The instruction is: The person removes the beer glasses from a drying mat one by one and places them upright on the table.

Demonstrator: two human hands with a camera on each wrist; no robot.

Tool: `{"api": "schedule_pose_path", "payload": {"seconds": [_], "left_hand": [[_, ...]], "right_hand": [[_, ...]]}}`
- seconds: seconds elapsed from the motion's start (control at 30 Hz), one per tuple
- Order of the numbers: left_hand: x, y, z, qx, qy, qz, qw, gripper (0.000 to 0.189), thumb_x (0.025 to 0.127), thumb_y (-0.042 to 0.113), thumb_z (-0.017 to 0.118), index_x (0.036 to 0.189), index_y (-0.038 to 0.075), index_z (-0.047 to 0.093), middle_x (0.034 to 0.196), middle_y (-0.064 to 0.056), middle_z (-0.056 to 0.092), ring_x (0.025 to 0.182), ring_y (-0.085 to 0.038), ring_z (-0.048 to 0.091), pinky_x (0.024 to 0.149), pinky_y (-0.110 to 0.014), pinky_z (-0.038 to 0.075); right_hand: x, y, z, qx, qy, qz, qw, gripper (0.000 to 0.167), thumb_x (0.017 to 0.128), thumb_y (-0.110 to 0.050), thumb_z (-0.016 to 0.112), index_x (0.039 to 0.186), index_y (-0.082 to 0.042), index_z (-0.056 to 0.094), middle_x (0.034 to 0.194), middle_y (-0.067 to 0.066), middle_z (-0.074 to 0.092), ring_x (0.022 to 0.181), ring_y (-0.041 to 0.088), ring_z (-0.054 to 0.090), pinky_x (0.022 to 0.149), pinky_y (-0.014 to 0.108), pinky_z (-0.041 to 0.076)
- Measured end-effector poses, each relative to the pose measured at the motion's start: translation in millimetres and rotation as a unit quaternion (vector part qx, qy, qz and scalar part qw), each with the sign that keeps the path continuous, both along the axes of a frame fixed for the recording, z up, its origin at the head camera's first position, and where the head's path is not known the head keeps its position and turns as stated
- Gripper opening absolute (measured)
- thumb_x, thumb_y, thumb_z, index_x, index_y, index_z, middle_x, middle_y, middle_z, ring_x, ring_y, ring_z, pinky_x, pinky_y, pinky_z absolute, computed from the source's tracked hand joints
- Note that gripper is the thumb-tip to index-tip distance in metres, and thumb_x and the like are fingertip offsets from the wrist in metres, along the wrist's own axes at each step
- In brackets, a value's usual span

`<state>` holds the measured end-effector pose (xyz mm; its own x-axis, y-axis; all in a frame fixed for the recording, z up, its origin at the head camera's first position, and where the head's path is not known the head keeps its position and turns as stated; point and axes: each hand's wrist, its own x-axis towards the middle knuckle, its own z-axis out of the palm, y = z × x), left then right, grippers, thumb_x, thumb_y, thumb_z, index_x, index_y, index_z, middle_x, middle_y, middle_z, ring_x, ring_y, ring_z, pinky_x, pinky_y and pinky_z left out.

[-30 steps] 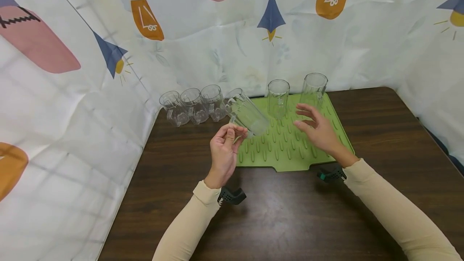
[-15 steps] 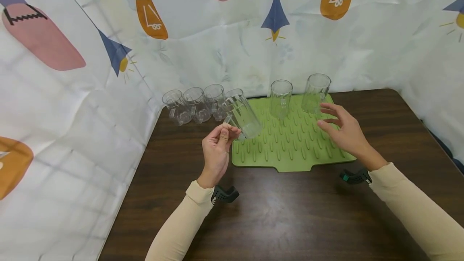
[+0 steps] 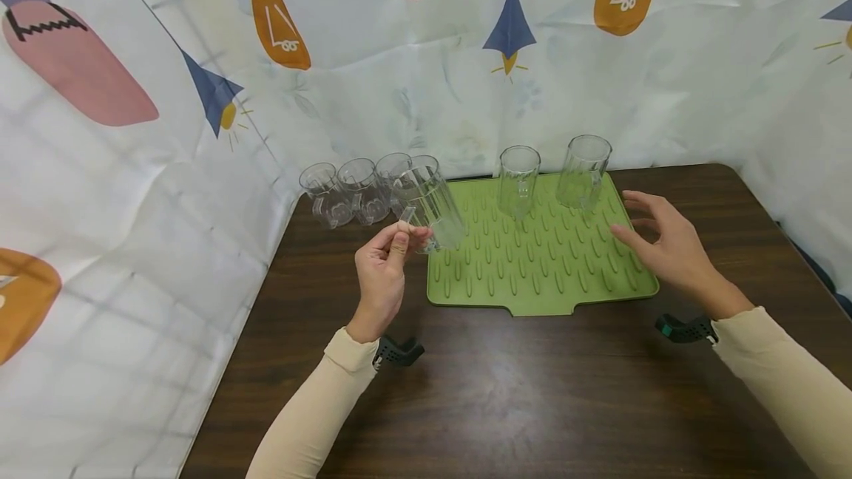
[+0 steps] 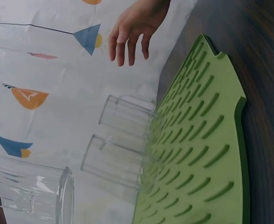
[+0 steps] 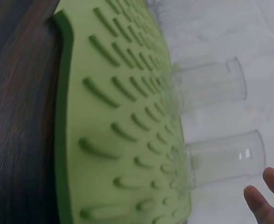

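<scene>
- The person's left hand [image 3: 382,268] had its thumb and fingertips pinched together on the handle of a glass mug [image 3: 433,205], and I couldn't make out exactly how every finger lay.
- That mug hung tilted by the left edge of the green drying mat [image 3: 539,301], toward the back corner, its upper end leaning left and its lower end over the mat.
- The right hand [image 3: 672,246] was empty and loosely open, thumb well apart from gently bent fingers, hovering around the mat's right edge, near its middle.
- Two more glass mugs stood upright along the mat's back edge: the left-hand mug [image 3: 514,191] about midway along, the right-hand mug [image 3: 579,183] close to the back right corner, with a gap between them.
- The right-hand one was the nearest glass to the open hand, though the two were apart.
- Off the mat, three glass mugs stood in a row on the dark wooden table [image 3: 506,390], from its back left corner toward the mat: the outermost mug [image 3: 329,202], the middle mug [image 3: 366,198] and the innermost mug [image 3: 387,172].
- The pinched mug got in the way of the innermost one, covering part of it.
- A white cloth [image 3: 452,94] printed with lamps hung just behind the table's back edge.
</scene>
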<state>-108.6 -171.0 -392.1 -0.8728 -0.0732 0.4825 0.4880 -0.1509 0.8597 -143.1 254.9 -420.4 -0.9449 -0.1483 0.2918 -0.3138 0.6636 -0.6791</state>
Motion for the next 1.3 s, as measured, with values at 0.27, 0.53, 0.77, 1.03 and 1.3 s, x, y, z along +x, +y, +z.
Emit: {"api": "schedule_pose_path", "payload": {"seconds": [0.27,0.53,0.77,1.03,1.3], "left_hand": [[1.3,-16.6,4.6,-0.049,0.017,0.031,0.9982,0.029,0.104,0.010,0.058,0.105,-0.018,0.065,0.099,0.008,0.081,0.096,-0.008,0.078,0.087,-0.028,0.064],[4.4,-37.2,2.8,-0.078,0.018,0.056,0.9952,0.030,0.104,0.011,0.059,0.106,-0.017,0.066,0.099,0.009,0.080,0.095,-0.007,0.078,0.088,-0.027,0.063],[6.4,-51.2,-2.3,-0.087,0.020,0.078,0.9929,0.026,0.104,0.007,0.059,0.105,-0.017,0.067,0.098,0.008,0.081,0.093,-0.008,0.078,0.090,-0.027,0.063],[6.8,-65.2,-7.7,-0.079,0.022,0.100,0.9916,0.024,0.103,0.004,0.059,0.101,-0.019,0.068,0.094,0.007,0.080,0.091,-0.008,0.078,0.087,-0.024,0.063],[9.1,-81.0,-10.5,-0.068,0.029,0.122,0.9898,0.024,0.102,0.001,0.059,0.101,-0.021,0.067,0.093,0.006,0.080,0.090,-0.008,0.078,0.087,-0.022,0.062]], "right_hand": [[-0.4,10.7,-11.3,0.067,0.013,0.010,0.9976,0.072,0.099,-0.030,0.071,0.160,-0.012,0.037,0.156,0.026,0.043,0.126,0.052,0.053,0.089,0.071,0.049],[-4.3,20.6,-22.6,0.126,-0.034,0.027,0.9911,0.084,0.099,-0.041,0.069,0.165,-0.012,0.026,0.172,0.020,0.022,0.149,0.056,0.027,0.104,0.080,0.030],[-8.0,26.1,-36.6,0.174,-0.037,0.054,0.9826,0.090,0.098,-0.044,0.070,0.165,-0.007,0.023,0.172,0.025,0.016,0.158,0.052,0.013,0.113,0.080,0.025],[-10.0,28.6,-48.2,0.213,-0.065,0.070,0.9723,0.093,0.099,-0.049,0.066,0.165,-0.005,0.018,0.173,0.027,0.007,0.158,0.055,0.008,0.117,0.082,0.016],[-10.7,24.3,-52.1,0.242,-0.105,0.082,0.9611,0.093,0.101,-0.054,0.061,0.166,-0.006,0.015,0.173,0.028,0.004,0.157,0.057,0.004,0.114,0.085,0.014]]}}
